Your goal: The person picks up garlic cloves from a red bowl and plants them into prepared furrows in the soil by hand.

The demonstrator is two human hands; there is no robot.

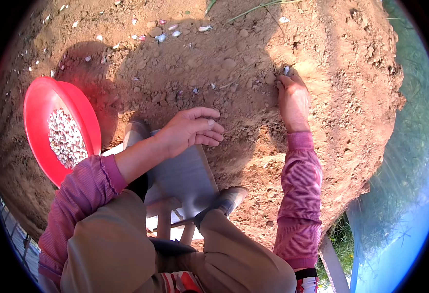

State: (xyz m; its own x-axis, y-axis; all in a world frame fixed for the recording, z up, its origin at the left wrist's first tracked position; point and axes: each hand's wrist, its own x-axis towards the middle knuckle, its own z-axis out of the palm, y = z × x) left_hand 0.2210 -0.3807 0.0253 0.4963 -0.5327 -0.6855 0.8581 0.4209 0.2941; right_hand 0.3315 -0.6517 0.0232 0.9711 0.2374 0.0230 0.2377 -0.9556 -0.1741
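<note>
With its fingertips at the brown soil (236, 88), my right hand (295, 99) pinches a pale garlic clove (286, 70). My left hand (190, 130) hangs above the ground between the two shoes, fingers apart and slightly curled, holding nothing. At the left stands a tilted red plastic basin (38, 110) with many garlic cloves (66, 139) in it. More cloves lie on the soil farther off, among them a whitish one (160, 37) and one near the top right (284, 19).
A grey flat board (185, 175) lies between my shoes (232, 199), beside wooden legs (164, 223). Clods and small stones cover the soil. Green stalks (262, 6) lie at the top. Transparent and blue plastic sheeting (401, 219) borders the right edge, with grass (340, 241) near it.
</note>
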